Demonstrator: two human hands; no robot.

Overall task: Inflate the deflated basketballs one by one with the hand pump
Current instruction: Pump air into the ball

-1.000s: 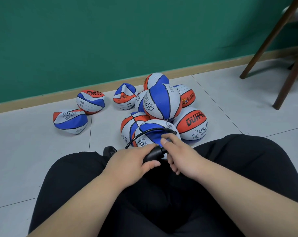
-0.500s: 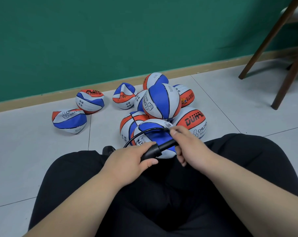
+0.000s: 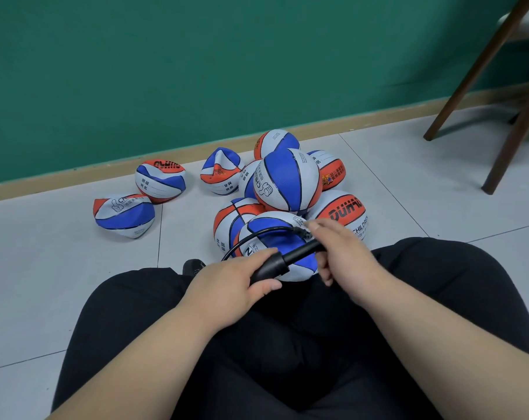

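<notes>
A black hand pump (image 3: 283, 262) lies across a blue, white and orange basketball (image 3: 269, 231) between my knees. My left hand (image 3: 236, 286) grips the pump's thick handle end. My right hand (image 3: 340, 253) grips the thin far end, its fingertips at the hose fitting. A black hose (image 3: 257, 236) loops from that end over the ball. Behind it a pile of same-coloured basketballs sits on the floor, with a round full one (image 3: 289, 180) on top. Three crumpled deflated balls (image 3: 124, 216) (image 3: 160, 184) (image 3: 220, 171) lie to the left.
My black-trousered legs (image 3: 439, 283) frame the ball on a grey tiled floor (image 3: 45, 268). A green wall with a tan skirting board (image 3: 60, 177) runs behind the pile. Dark wooden chair legs (image 3: 512, 144) stand at the right. A black shoe tip (image 3: 193, 265) shows by my left knee.
My hands have drawn apart, and the pump is longer between them. My right hand moved up and to the right with the thin end; the left hand stayed in place.
</notes>
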